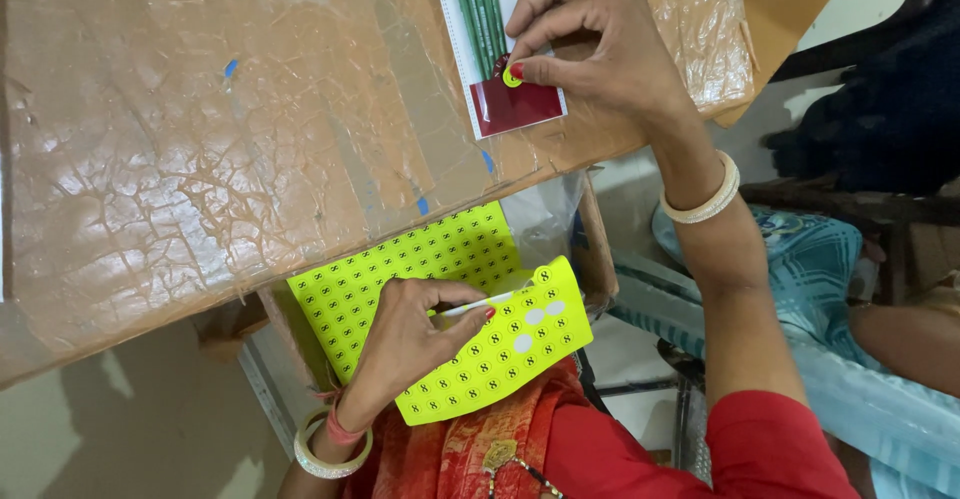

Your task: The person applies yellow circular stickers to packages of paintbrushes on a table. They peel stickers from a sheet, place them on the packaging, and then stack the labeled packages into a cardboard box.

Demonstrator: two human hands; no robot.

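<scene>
Your right hand pinched a round yellow sticker onto the pencil packet; below the packet, your left hand gripped the sticker sheet, likely ready for peeling another.

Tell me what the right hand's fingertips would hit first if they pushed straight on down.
Right hand presses a small round yellow sticker; straight on lies the dark red end of the pencil packet, seemingly touching already.
</scene>
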